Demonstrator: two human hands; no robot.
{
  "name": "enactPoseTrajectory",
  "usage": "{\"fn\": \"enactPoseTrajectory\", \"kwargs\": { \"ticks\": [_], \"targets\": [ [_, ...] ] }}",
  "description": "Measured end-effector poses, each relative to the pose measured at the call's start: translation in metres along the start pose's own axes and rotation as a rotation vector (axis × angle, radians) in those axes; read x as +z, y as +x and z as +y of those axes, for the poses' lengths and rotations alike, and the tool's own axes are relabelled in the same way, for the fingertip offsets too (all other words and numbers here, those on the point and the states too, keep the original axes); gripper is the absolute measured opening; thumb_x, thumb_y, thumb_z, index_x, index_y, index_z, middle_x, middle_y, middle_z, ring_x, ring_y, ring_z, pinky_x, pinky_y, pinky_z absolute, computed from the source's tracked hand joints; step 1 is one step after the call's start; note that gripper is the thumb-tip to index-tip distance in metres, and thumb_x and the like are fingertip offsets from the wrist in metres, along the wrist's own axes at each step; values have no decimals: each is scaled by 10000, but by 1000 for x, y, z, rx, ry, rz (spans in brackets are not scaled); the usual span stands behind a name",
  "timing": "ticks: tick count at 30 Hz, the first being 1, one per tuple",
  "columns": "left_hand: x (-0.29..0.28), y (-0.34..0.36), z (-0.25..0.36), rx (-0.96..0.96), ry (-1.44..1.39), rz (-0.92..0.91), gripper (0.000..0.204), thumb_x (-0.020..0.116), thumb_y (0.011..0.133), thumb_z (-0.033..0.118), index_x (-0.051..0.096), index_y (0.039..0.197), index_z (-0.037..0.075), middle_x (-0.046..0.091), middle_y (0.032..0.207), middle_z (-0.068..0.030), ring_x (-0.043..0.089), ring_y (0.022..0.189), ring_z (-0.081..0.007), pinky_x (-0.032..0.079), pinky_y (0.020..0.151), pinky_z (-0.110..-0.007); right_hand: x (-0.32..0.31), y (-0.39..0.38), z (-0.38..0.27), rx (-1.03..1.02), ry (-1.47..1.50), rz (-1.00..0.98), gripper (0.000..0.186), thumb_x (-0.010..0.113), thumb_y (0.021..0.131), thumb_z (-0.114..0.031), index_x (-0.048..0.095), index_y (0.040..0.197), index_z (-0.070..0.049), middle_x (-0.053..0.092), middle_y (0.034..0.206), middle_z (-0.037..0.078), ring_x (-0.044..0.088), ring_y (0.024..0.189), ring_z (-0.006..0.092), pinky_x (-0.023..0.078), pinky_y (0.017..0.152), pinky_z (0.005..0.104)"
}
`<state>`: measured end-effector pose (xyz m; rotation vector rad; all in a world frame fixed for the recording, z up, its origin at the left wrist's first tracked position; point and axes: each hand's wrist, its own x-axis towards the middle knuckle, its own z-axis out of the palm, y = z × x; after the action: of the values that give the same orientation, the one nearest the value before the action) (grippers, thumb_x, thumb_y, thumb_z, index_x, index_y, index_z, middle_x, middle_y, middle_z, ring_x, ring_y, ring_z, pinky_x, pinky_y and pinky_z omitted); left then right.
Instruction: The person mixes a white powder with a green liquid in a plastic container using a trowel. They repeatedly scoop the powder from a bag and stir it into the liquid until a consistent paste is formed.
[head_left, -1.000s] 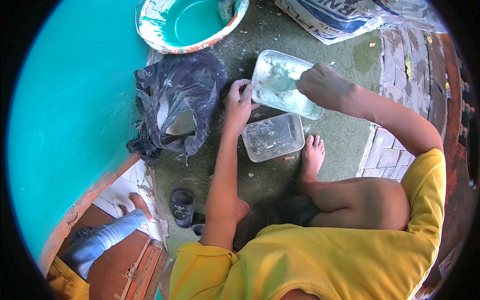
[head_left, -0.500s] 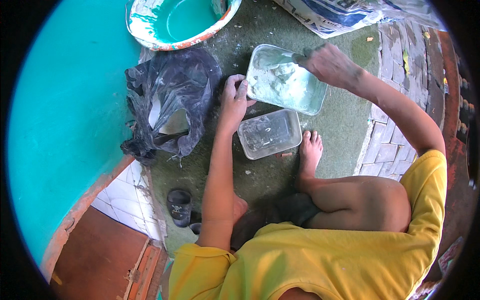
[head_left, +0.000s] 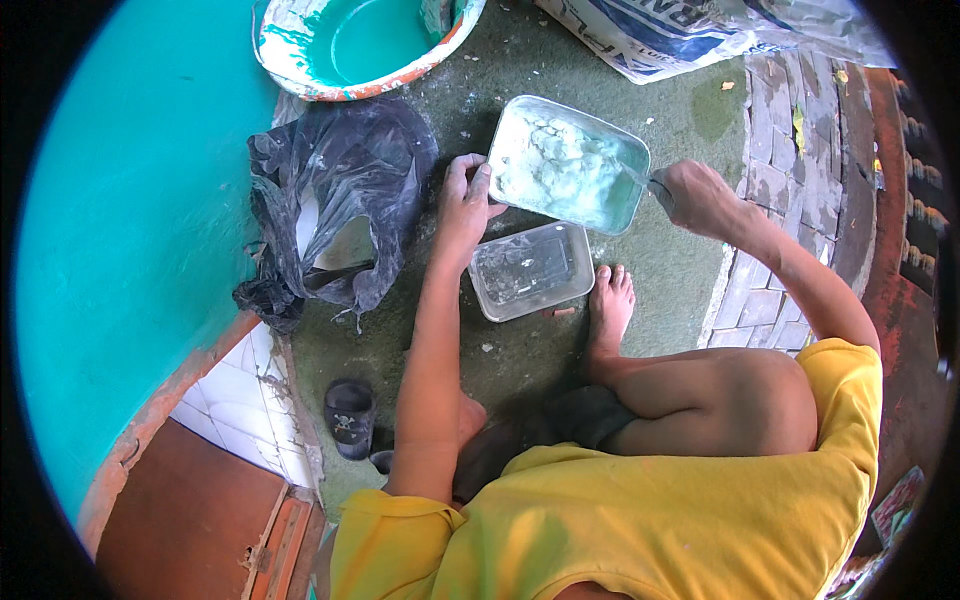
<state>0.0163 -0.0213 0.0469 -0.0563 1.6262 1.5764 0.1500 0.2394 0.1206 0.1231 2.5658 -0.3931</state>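
Note:
A clear rectangular plastic tub (head_left: 590,117) holds pale mint-green, lumpy paste (head_left: 550,165). My left hand (head_left: 466,205) grips its left side, with the thumb against the wall. On the right, my right hand (head_left: 700,200) is closed round the handle of a putty knife (head_left: 638,177). Its blade dips into the tub at the right end, partly hidden by the paste and the fist. Just below the tub lies a second clear plastic container (head_left: 535,270), smeared white inside, with no paste heaped in it.
A bucket (head_left: 290,75) with green residue stands at the upper left, above a crumpled black plastic bag (head_left: 370,150). A printed white sack (head_left: 640,50) is at the top. My bare foot (head_left: 612,305) rests beside the second container. A dark sandal (head_left: 350,415) lies lower left.
My right hand has drawn the putty knife from the tub's upper left to its right end. The paste now looks more spread out. My left hand keeps its grip.

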Motion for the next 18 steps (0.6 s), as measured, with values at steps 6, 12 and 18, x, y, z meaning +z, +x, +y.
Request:
{"fn": "enactPoseTrajectory", "kwargs": {
  "ticks": [6, 12, 18],
  "targets": [
    [-2, 1, -1, -6, -5, -11, 289, 431, 963, 223, 453, 1158, 11, 485, 1124, -121, 531, 1029, -204, 530, 827, -400, 2, -13, -9, 191, 420, -143, 282, 518, 895, -150, 557, 703, 53, 511, 521, 128, 559, 437, 233, 460, 425, 351],
    [-4, 3, -5, -9, 2, -31, 291, 431, 963, 230, 454, 1158, 15, 484, 1127, -119, 529, 1035, -203, 528, 829, -401, 4, -22, -32, 334, 755, -296, 387, 449, 959, -241, 515, 690, 30, 454, 507, 12, 502, 392, 105, 409, 342, 270],
    [-5, 1, 0, -29, -4, -56, 274, 428, 965, 230, 458, 1145, 25, 481, 1116, -106, 520, 1036, -193, 527, 830, -389, 11, -16, -40, 319, 953, -240, 386, 455, 959, -258, 533, 703, 20, 456, 519, -4, 453, 382, 77, 369, 347, 248]
  ]
}}
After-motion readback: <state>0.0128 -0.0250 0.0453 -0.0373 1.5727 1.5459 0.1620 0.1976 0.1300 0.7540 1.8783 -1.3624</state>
